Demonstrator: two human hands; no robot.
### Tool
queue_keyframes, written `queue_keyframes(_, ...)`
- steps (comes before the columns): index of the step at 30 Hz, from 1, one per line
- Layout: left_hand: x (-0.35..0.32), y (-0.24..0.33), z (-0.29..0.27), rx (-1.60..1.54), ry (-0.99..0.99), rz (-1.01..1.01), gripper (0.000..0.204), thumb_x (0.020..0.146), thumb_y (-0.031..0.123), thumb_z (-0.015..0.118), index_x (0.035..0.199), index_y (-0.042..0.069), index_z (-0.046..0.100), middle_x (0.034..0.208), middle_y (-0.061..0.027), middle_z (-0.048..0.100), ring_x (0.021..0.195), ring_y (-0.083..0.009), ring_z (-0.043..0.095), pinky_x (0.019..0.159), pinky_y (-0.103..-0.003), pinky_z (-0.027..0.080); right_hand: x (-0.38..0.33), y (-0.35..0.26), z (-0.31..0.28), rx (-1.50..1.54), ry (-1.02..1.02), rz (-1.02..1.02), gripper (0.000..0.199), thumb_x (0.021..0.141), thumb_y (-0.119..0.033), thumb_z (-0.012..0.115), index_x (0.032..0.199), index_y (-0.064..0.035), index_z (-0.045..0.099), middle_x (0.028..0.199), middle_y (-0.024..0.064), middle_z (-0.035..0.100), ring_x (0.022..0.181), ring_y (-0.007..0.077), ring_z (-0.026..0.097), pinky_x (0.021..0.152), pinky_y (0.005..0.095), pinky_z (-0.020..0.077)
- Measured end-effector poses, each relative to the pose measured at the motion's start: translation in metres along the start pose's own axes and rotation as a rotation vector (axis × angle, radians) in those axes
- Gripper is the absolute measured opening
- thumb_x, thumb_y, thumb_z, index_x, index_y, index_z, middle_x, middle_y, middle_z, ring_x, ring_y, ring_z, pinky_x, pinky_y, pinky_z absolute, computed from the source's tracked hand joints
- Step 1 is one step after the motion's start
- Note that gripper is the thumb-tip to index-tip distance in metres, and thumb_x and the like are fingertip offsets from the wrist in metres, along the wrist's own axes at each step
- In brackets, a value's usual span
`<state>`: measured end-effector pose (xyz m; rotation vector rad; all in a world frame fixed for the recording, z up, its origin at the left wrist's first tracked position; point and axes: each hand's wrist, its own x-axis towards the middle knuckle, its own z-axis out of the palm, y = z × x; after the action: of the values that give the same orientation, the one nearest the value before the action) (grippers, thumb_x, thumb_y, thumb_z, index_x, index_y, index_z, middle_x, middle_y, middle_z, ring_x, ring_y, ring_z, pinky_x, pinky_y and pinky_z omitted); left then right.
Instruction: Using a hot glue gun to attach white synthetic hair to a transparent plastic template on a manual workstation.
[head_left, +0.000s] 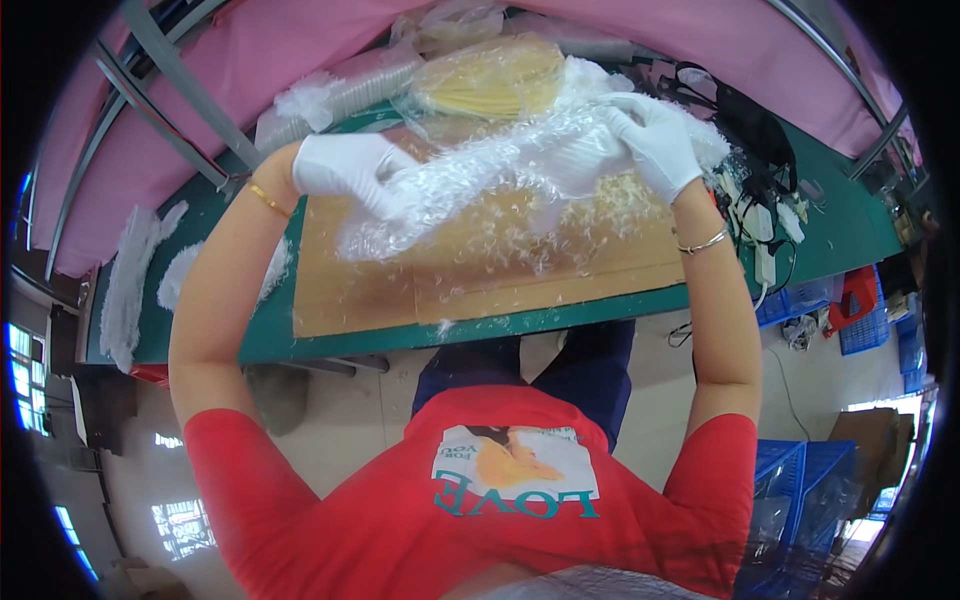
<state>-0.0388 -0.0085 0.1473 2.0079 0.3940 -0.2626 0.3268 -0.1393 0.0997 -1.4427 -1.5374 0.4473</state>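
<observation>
Between my two white-gloved hands stretches a crinkled clear plastic bag (480,180), shiny and partly see-through. Its left end is gripped by my left hand (352,168), fingers curled down over it. At the upper right, my right hand (655,143) is closed on the other end, close to white fluffy material (705,140). The bag hangs just over a brown cardboard sheet (480,285), which is strewn with small white shreds (590,225). Behind it lies a clear bag of yellow, flat, layered pieces (490,80). Whatever is inside the held bag is hard to make out.
White fluffy strips (130,280) lie on the green table (165,335) at left. A clear-wrapped roll (370,85) is at the back. To the right are a black bag (750,130), a white power strip (764,262) with a cable, and blue crates (780,480).
</observation>
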Motion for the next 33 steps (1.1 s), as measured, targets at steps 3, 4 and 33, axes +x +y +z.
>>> queue_keyframes(3,-0.029,-0.009,0.025,0.05,0.136,-0.117,0.043,0.078,0.005,0.081,0.118,-0.004,0.068,0.103,0.002,0.068,0.094,-0.0059,0.058,0.085,-0.023,0.048,-0.015,-0.01,-0.002,-0.023,0.052,-0.135,0.027,0.1,-0.01,0.062,0.122,0.0047,0.066,0.109,0.0053,0.071,0.101,0.0105,0.063,0.092,0.0259,0.0495)
queue_keyframes(4,-0.038,-0.014,0.034,0.039,0.138,-0.114,0.043,0.078,0.005,0.081,0.118,-0.004,0.068,0.103,0.002,0.068,0.094,-0.0059,0.058,0.085,-0.023,0.048,-0.021,-0.018,-0.005,-0.028,0.041,-0.132,0.027,0.1,-0.01,0.062,0.122,0.0047,0.066,0.109,0.0053,0.071,0.101,0.0105,0.063,0.092,0.0259,0.0495)
queue_keyframes(33,0.023,-0.176,0.122,0.645,0.755,0.041,0.026,0.094,0.031,0.062,0.104,0.007,0.066,0.103,-0.0113,0.068,0.099,-0.0341,0.064,0.088,-0.044,0.049,-0.028,0.09,0.072,-0.321,-0.284,0.072,0.061,0.089,-0.016,0.066,0.147,-0.007,0.051,0.143,0.0179,0.058,0.128,0.0243,0.058,0.109,0.0318,0.0417)
